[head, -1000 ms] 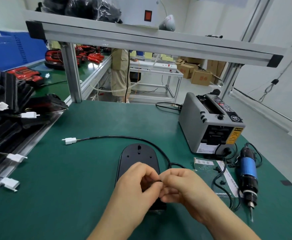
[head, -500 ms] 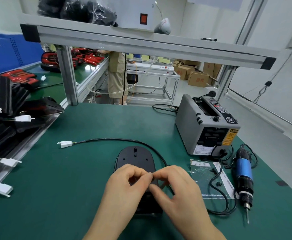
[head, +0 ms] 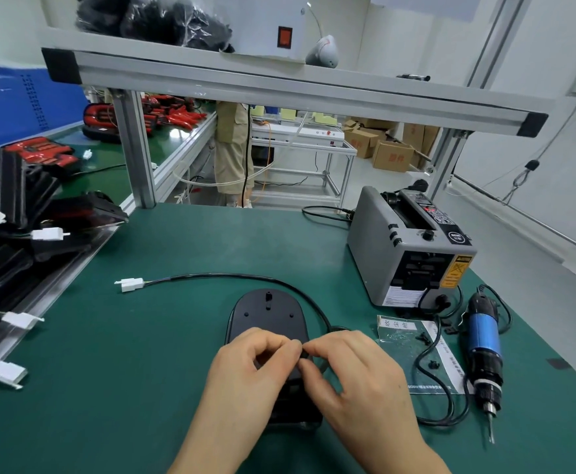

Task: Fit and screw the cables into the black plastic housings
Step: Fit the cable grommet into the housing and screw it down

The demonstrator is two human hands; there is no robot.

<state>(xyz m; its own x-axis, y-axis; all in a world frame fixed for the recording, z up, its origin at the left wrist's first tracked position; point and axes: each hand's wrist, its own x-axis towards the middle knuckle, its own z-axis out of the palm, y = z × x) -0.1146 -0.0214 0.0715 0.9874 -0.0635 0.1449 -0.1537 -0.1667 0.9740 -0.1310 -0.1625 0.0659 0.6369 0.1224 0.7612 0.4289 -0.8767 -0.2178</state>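
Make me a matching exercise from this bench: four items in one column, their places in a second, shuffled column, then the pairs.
Items
1. white connector
2. electric screwdriver
3. tape dispenser
4. black housing

Places
A. lying at the mat's right edge, bit pointing toward the person
B. standing at the back right of the mat
C. under both hands, mid-mat
D. at the cable's far end, left of the housing

Pairs: 1-D, 2-A, 3-B, 4-C
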